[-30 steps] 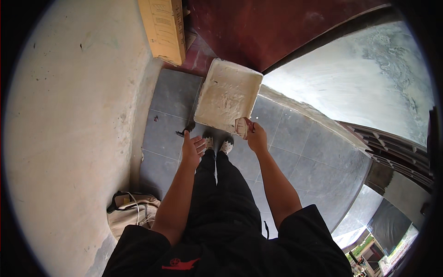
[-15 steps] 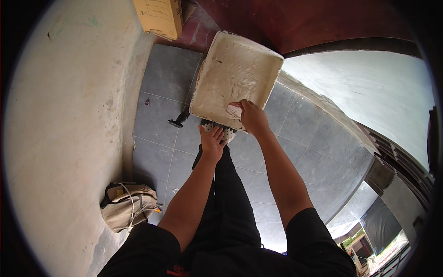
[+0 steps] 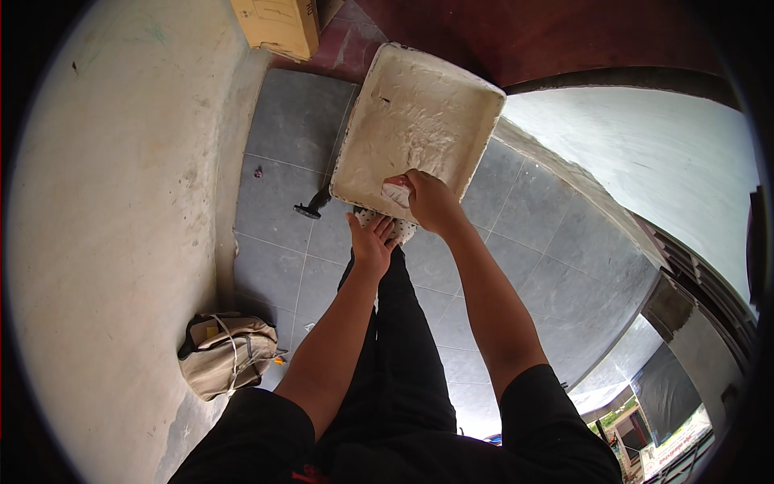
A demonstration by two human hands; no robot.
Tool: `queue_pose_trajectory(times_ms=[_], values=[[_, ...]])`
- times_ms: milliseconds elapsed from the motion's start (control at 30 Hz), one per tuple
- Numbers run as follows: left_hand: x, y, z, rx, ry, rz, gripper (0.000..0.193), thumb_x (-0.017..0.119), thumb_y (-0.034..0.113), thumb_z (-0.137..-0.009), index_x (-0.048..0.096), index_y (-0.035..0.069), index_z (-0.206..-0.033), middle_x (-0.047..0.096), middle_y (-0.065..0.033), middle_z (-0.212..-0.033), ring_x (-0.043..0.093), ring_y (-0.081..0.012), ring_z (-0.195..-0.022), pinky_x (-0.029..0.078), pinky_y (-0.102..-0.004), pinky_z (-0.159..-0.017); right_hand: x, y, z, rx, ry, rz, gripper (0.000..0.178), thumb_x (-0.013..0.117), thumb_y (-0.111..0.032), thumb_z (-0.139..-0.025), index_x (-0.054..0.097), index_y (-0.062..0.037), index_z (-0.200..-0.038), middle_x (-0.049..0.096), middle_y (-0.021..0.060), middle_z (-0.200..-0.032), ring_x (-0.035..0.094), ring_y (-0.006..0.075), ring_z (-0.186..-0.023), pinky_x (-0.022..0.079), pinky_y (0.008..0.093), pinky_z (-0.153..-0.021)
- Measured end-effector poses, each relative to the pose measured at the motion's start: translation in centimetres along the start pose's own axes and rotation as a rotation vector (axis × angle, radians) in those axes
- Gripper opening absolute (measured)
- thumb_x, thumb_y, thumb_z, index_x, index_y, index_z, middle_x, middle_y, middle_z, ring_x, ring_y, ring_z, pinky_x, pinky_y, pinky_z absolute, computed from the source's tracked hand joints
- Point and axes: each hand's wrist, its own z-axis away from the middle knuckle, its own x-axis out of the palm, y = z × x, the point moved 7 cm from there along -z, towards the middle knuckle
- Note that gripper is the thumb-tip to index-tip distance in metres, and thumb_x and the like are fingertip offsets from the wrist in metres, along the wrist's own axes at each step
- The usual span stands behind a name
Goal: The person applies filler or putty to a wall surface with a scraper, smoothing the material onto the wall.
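A shallow cream-coloured tray [image 3: 439, 89] with a worn, dark-speckled rim holds an uneven layer of pale, wet-looking paste. My right hand [image 3: 431, 200] is over its near edge, fingers closed around a small flat piece [image 3: 396, 192], whitish with a reddish edge; its exact kind is unclear. Just below and to the left, my left hand [image 3: 372, 244] is open and palm up, fingers stretched toward the tray's near rim. It holds nothing. Partly hidden behind those fingers is my foot in white dotted footwear [image 3: 402, 233].
A black bar with a flat round end [image 3: 310, 210] sticks out left of the tray over grey floor tiles [image 3: 274, 198]. Against the left wall lies a tan bag [image 3: 230, 355] with cords. A cardboard box [image 3: 278, 28] stands at the far left, and a pale wall [image 3: 621, 149] runs along the right.
My right hand has moved slightly left and up with the flat piece, which is now tilted differently over the tray. The left hand stays open in nearly the same place.
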Motion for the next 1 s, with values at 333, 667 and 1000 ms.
queue_pose_trajectory(times_ms=[333, 667, 1000], values=[[-1.2, 1.8, -0.1, 0.026, 0.038, -0.011, 0.109, 0.018, 0.084, -0.090, 0.032, -0.005, -0.151, 0.035, -0.0206, -0.157, 0.029, -0.0337, -0.147, 0.021, -0.0529, -0.118, -2.4, 0.3, -0.5, 0.060, 0.096, -0.072, 0.028, 0.051, 0.001, -0.087, 0.060, -0.0008, -0.113, 0.069, 0.0240, -0.102, 0.067, 0.0410, -0.096, 0.052, 0.0499, -0.083], [-1.4, 1.8, -0.1, 0.015, 0.031, 0.031, 0.110, 0.019, 0.084, -0.090, 0.032, -0.006, -0.151, 0.035, -0.0209, -0.157, 0.028, -0.0340, -0.148, 0.021, -0.0537, -0.119, -1.4, -1.4, -1.3, 0.050, -0.088, -0.053, 0.027, 0.050, -0.003, -0.088, 0.065, -0.0017, -0.112, 0.070, 0.0233, -0.104, 0.068, 0.0389, -0.099, 0.052, 0.0463, -0.086], [-1.7, 1.2, -0.2, -0.001, 0.003, 0.021, 0.109, 0.018, 0.085, -0.090, 0.031, -0.004, -0.152, 0.033, -0.0196, -0.158, 0.025, -0.0326, -0.150, 0.020, -0.0530, -0.120, -3.2, 1.4, 0.2, 0.124, 0.138, -0.136, 0.022, 0.053, -0.002, -0.088, 0.062, 0.0003, -0.109, 0.068, 0.0258, -0.099, 0.064, 0.0455, -0.094, 0.050, 0.0513, -0.080]])
